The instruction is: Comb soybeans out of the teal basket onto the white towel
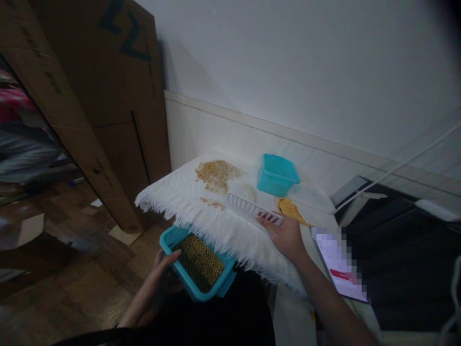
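Note:
My left hand (163, 269) grips the near left side of a teal plastic bin (200, 294), its thumb over the rim. Inside the bin lie many soybeans (203, 259). The bin is tilted below the fringed edge of a white cloth (248, 240) on the table. My right hand (284, 235) is closed on the right end of a white slotted plastic strip (248, 207), which rests on or just above the cloth. Beyond the strip's left end, a pile of soybeans (215, 173) is spread on the cloth, with a few stray soybeans (212, 203) nearer the strip.
A second teal bin (275, 185) stands at the back by the wall. An orange-yellow item (289, 210) lies right of the strip. A blurred-out screen or sheet (336, 269) is at the right. Large cardboard boxes (118, 96) rise on the left. A person's leg (25, 149) shows far left.

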The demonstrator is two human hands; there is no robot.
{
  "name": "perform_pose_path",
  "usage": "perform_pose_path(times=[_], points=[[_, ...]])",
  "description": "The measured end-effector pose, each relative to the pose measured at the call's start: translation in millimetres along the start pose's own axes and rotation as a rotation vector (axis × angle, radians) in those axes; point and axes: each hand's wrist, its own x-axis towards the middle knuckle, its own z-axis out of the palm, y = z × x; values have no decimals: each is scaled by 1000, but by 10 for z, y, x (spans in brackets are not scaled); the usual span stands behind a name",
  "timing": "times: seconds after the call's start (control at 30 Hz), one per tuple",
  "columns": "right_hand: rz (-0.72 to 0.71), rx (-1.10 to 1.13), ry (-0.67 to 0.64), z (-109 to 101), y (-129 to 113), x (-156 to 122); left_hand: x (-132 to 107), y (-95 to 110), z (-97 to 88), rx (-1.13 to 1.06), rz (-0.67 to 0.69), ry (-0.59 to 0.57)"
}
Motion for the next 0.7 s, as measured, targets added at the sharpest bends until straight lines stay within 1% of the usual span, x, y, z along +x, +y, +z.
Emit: perform_pose_path(times=[0.23, 0.4, 0.57, 0.63, 0.7], points=[[12, 18, 13, 8, -46, -40, -15, 25, 40, -29, -21, 20], [15, 17, 0, 25, -43, -48, -12, 6, 0, -20, 36, -14], [3, 39, -2, 78, -61, -6, -9, 22, -25, -33, 11, -14], [2, 41, -18, 78, -86, 21, -20, 47, -17, -37, 13, -29], [-1, 28, -49, 61, -117, 43, -38, 75, -1, -34, 7, -20]])
